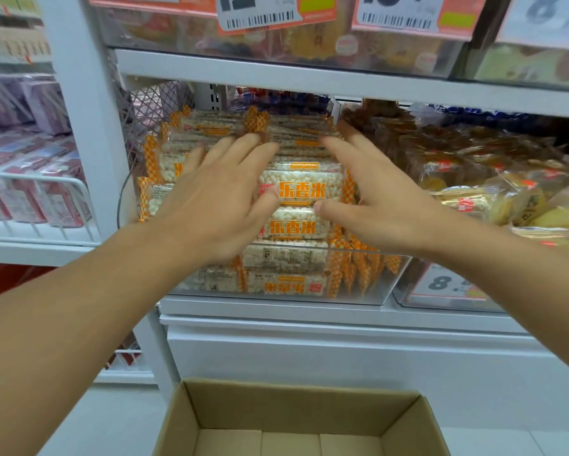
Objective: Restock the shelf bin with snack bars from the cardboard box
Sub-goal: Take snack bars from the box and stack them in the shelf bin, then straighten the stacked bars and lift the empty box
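Note:
A clear plastic shelf bin is heaped with puffed-rice snack bars in clear wrappers with orange checked ends and orange lettering. My left hand lies flat on the left side of the pile, fingers straight and spread. My right hand lies flat on the right side, fingers stretched toward the back. Neither hand grips a bar. Below, the open cardboard box shows only its bare bottom flaps; no bars are visible inside.
A second clear bin to the right holds yellow and brown wrapped snacks. A white shelf edge runs just above the bars, with price tags higher up. A white wire rack of pink packs stands at the left.

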`<state>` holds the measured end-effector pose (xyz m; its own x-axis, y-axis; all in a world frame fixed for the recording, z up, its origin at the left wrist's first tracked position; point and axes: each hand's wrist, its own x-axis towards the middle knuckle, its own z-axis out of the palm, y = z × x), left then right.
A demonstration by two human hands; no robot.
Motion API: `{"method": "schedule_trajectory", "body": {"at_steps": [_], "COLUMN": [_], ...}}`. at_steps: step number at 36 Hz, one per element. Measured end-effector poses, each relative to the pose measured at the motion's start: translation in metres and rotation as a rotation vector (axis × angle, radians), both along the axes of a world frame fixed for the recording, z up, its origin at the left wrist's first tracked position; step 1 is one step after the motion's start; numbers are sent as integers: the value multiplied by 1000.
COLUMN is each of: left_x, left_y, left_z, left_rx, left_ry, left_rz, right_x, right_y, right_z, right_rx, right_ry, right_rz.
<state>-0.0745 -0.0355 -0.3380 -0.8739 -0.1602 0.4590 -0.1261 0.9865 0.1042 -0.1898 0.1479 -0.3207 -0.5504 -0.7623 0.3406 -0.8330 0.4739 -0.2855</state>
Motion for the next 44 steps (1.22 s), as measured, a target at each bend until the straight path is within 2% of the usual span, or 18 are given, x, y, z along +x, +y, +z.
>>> {"method": "schedule_trajectory", "body": {"at_steps": [6,11,19,23,27,31,34,38,44], "left_x": [5,6,5,6,9,12,13,13,15], "left_y": [-2,-4,-3,-5,-8,-7,-2,1,1], "left_z": [0,-5,-6,-6,-7,-5,-3,-4,-6], "left_rx": [-38,-91,-69,-65,-74,-101,-126,-161,-156], "left_ry": [-35,-65,-57,-42,-37,-13,15,8,3], "left_rz": [-26,-32,-21,-26,-31,-39,-57,-64,-63], "right_x": [5,13,14,15,15,17,13,4,8], "right_y": [4,5,3,6,12,23,33,37,38], "right_z": [-1,-15,-15,-16,-18,-19,-20,-23,-17], "right_rx": [5,168,201,140,189,167,285,469,358], "right_ry": [78,271,264,329,386,433,370,346,383], "right_rz": [0,26,-13,-4,-11,-157,-307,-313,-276]}}
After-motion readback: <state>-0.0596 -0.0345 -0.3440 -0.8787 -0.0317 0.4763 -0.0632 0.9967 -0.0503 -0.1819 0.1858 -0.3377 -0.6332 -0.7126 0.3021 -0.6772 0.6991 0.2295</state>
